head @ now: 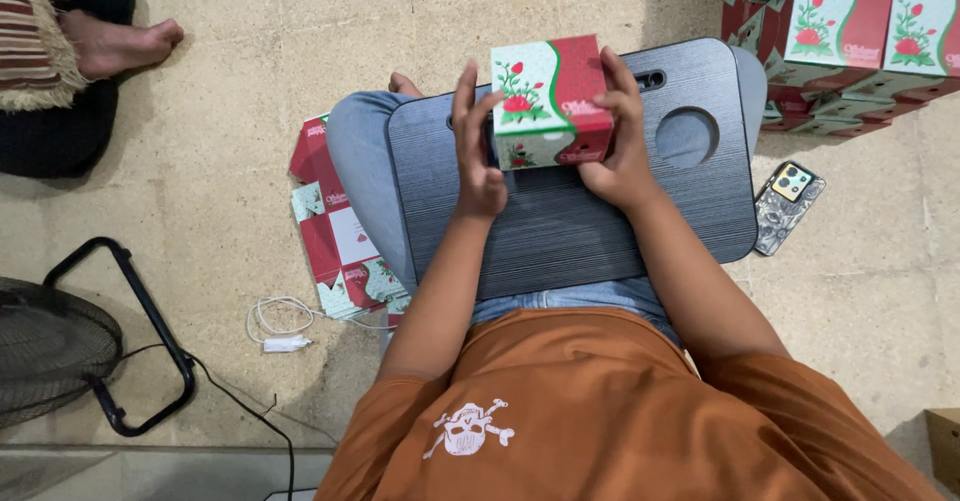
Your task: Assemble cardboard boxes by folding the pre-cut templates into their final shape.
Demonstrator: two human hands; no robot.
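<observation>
We've got the small rose-print box (550,101) at frame ctr above the lap desk (560,231), clasped btwn left hand (478,151) & right hand (618,141), both equally near, long axis running left-right.

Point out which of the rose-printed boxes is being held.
The folded box over the grey lap desk, gripped between the left hand and right hand. The flat boxes lie on the floor; the stacked boxes sit untouched at upper right.

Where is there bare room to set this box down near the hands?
The lap tray is bare toward the body, below the box held between the left hand and right hand. Bare floor lies beyond the phone. Crowded: flat cartons at left, stacked boxes top right.
</observation>
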